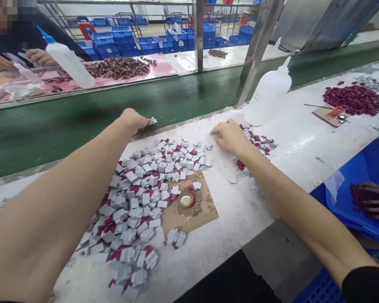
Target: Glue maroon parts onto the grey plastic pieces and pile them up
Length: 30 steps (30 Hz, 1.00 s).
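Observation:
My left hand (133, 120) reaches to the far edge of the white table, over the green conveyor belt. Its closed fingers pinch small grey-white plastic parts (152, 121). My right hand (230, 136) is low over the tabletop, fingers loosely bent and somewhat apart, with nothing visible in them. Beside that hand lies a small pile of grey and maroon parts (261, 144), partly hidden by my right forearm. Between my arms spreads a large heap of grey parts with maroon pieces (145, 185). A brown cardboard square (205, 210) carries a small round cap (188, 200) with red liquid around it.
A white squeeze bottle (267, 97) stands by a metal post (255, 54). Maroon parts (353, 99) lie farther right. Another person's hands (377, 202) are in a blue bin (375, 168). Across the green belt (189, 99), a person sits near brown parts (120, 67).

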### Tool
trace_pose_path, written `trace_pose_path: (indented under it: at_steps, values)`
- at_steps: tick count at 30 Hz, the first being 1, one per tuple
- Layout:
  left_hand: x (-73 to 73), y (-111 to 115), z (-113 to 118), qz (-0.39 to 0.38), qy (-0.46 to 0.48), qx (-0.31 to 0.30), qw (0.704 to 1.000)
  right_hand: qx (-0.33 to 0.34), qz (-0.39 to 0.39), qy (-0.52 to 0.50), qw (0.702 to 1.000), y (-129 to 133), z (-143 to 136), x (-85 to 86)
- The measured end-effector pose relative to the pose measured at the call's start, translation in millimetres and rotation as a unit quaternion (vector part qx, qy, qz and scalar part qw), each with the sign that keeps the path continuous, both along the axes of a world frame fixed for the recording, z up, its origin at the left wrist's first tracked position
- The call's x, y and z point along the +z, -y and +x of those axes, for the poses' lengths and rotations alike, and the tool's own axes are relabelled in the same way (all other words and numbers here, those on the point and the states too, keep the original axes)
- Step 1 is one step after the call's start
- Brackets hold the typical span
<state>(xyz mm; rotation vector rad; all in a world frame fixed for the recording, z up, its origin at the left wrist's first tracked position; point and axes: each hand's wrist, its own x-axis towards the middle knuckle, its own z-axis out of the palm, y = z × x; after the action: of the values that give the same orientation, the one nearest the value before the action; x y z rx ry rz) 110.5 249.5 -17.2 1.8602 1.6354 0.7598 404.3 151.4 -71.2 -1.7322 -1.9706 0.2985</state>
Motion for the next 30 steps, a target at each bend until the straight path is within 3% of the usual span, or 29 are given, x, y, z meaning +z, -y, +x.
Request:
trace_pose_path:
  at_steps: [3,5,8,10,13,15,17,20,22,30]
  values:
    - [11.2,24,-10,-0.048,-0.081,0.075,0.993,0.005,0.008,-0.025,1.0,3,-5,6.1]
    - [24.8,52,-18,-0.048,-0.105,0.082,0.99,0.001,0.019,-0.079,0.997,25,-5,16.8]
    - [44.2,118,-36,-0.02,-0.117,0.056,0.991,-0.038,0.01,-0.23,0.972,88,-1,33.4]
    - [49.5,175,-55,0.017,-0.124,0.041,0.991,-0.044,-0.044,-0.262,0.963,140,2,36.3]
    - [38.2,264,-90,0.057,-0.166,0.076,0.981,-0.01,-0.106,-0.269,0.957,206,6,20.3]
    - [18.4,313,-113,0.079,-0.222,0.131,0.963,-0.007,-0.103,-0.262,0.96,235,5,1.3]
    - [-6.5,348,-134,0.081,-0.27,0.173,0.944,-0.016,-0.1,-0.261,0.96,251,5,-16.0]
    - [-38.7,370,-152,0.061,-0.307,0.207,0.927,-0.012,-0.125,-0.263,0.956,257,10,-28.0]
    - [-49.9,371,-155,0.043,-0.31,0.216,0.925,-0.002,-0.135,-0.258,0.957,256,16,-26.8]
    - [-52.8,356,-147,0.055,-0.273,0.231,0.932,-0.022,-0.069,-0.202,0.977,257,14,-12.5]
